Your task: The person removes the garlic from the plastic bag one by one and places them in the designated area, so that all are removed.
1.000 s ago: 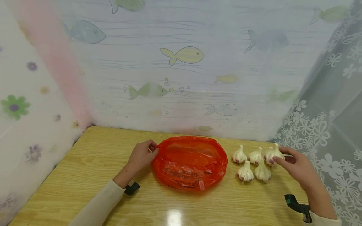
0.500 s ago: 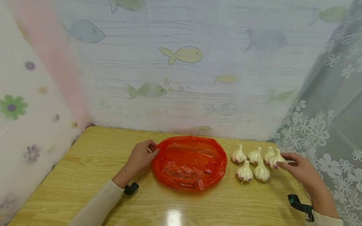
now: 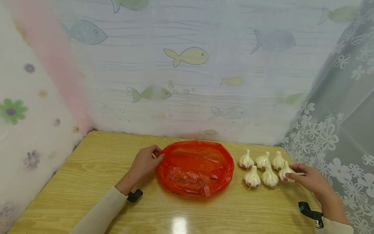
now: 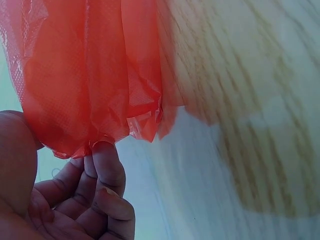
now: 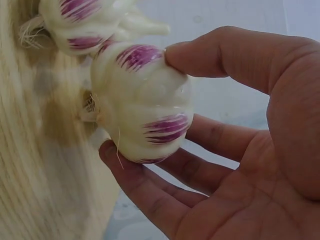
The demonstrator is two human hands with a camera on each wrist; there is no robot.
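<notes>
In the head view, a red plastic bag (image 3: 194, 162) with dark print is spread into an oval on the wooden table. My left hand (image 3: 146, 161) pinches its left edge between thumb and fingers; the left wrist view shows the thin red film (image 4: 80, 75) gathered at the fingertips. At the table's right, my right hand (image 3: 311, 178) holds a garlic bulb (image 3: 284, 172) with purple streaks. Thumb on one side and fingers on the other grip that garlic bulb (image 5: 142, 100) in the right wrist view, close over the table and beside another bulb (image 5: 85, 22).
Several more garlic bulbs (image 3: 269, 178) stand in two short rows between the bag and my right hand, stems up. A fish-patterned curtain (image 3: 187, 97) hangs behind the wooden table (image 3: 117, 146), and a flowered sheer curtain (image 3: 330, 146) borders its right side.
My right hand has brought its garlic bulb from the back row towards me, to the right end of the front row. The left hand stays on the bag's edge.
</notes>
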